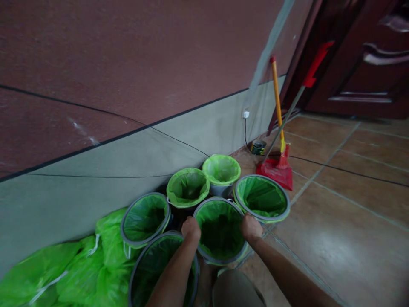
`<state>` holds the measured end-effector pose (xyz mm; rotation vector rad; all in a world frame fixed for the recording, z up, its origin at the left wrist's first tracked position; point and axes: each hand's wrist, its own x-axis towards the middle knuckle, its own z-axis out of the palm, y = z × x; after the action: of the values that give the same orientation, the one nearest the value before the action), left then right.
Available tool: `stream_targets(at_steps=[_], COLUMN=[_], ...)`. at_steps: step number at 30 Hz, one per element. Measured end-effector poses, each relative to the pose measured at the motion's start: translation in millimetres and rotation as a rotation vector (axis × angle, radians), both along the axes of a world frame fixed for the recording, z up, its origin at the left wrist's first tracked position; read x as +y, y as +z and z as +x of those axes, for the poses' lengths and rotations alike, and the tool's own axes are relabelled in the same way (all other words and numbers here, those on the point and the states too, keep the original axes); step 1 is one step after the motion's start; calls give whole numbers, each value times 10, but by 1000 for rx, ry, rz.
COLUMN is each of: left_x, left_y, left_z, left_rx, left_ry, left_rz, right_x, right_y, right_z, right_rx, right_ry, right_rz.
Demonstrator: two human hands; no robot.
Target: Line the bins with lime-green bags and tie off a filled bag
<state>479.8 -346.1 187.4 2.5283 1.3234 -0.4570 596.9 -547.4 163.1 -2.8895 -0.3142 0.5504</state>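
Just in front of me is a trash bin [223, 261] with a grey rim, lined with a green garbage bag [220, 230]. My left hand [191, 230] is closed on the left side of its rim, and my right hand [251, 227] is closed on the right side. The fingers are mostly hidden on both hands. Another lined bin [284, 194] touches or nearly touches this one at the right. Under my left forearm stands a larger-looking lined bin [132, 273].
More lined bins [168, 215] stand along the wall, two with bags folded over their rims [171, 200]. Tied green bags [83, 266] lie at the left. A red dustpan [275, 172], a broom [277, 102] and a can [258, 147] are near the door [358, 85]. A cable [348, 169] crosses the floor.
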Motion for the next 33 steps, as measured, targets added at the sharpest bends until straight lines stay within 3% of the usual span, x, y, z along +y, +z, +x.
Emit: stream_targets(at_steps=[7,17,23,29,33], left_x=[47,37,45,39,22], left_y=[111,257,269,219,213], left_z=[-58,-115,-65,-57,-65], left_rx=[31,56,60,90,73], left_ry=[-32,-89,-119,-132,-97], left_rz=[25,-23,-31,-22,9], right_x=[-21,-106,-148,-116,-244], right_y=[33,109,154,47,-7], right_z=[-74,-19,86,67,160], right_rx=[3,-22,-68,-79,-142], right_ry=[-9,-6,-2,27,-34], right_rz=[-28,55,94,97,140])
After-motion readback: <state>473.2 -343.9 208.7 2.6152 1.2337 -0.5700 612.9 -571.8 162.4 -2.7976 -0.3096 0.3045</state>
